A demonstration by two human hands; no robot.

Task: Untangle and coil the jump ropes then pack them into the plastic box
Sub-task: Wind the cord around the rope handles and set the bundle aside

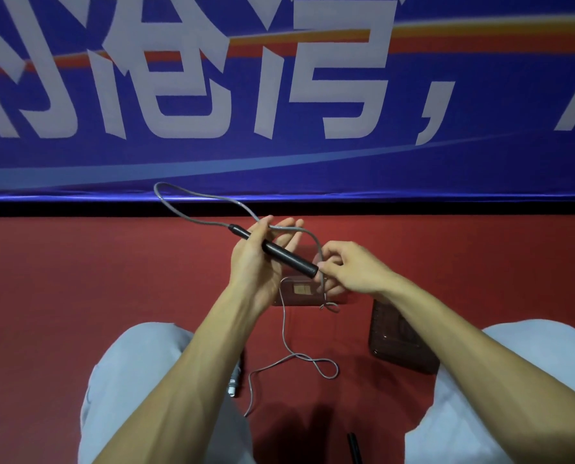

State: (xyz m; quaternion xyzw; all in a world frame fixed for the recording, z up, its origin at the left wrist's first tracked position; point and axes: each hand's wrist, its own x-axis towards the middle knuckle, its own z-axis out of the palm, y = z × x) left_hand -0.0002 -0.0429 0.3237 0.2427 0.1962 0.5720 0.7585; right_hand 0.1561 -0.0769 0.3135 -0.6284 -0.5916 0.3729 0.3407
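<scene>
My left hand holds a black jump-rope handle that slants down to the right. Its grey cord loops up to the left, passes back over my fingers and runs to my right hand, which pinches the cord beside the handle's lower end. Below my hands the cord hangs down with a small knot and lies in loose loops on the red floor. A clear plastic box sits on the floor under my hands, partly hidden.
The clear box lid lies on the floor to the right, by my right knee. A white-tipped handle lies by my left knee, and a black handle end shows at the bottom. A blue banner hangs on the wall ahead.
</scene>
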